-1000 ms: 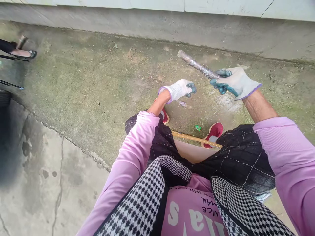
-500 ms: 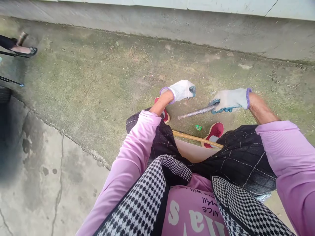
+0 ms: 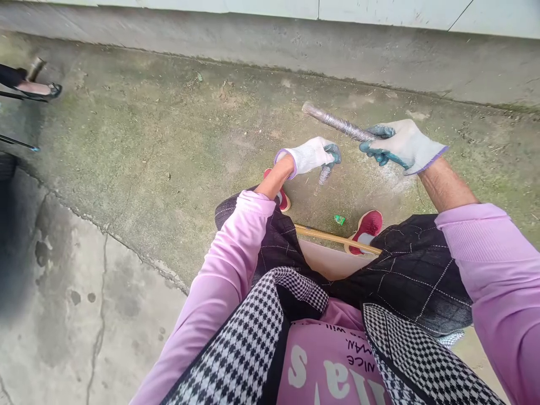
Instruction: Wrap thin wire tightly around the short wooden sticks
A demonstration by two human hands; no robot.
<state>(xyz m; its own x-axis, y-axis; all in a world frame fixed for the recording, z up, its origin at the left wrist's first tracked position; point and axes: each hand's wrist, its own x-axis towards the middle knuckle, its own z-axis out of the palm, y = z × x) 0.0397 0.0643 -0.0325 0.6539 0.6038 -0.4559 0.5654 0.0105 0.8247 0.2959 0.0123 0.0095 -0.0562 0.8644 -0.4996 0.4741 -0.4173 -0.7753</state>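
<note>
My right hand [image 3: 405, 143], in a white work glove with blue-coated fingers, is closed around one end of a wire-wrapped stick [image 3: 337, 122]. The stick has silvery coils along its length and points left and slightly up, its bare end over the ground. To its left, my left hand [image 3: 310, 156] wears a matching glove and has its fingers curled closed. Below those fingers pokes a short, blurred, silvery ribbed end [image 3: 324, 175], much like the stick; its upper part is hidden in the hand.
A small green wrapper [image 3: 339, 219] lies on the mossy concrete between my red shoes [image 3: 370, 225]. A wooden bar [image 3: 333, 233] crosses between my knees. A concrete wall base [image 3: 270, 45] runs along the far side. Another person's foot [image 3: 42, 89] shows at far left.
My right hand has risen away from me, and the wire-wrapped stick has swung from pointing down-left to up-left. A silvery ribbed end now shows beneath my left hand, which has barely moved.
</note>
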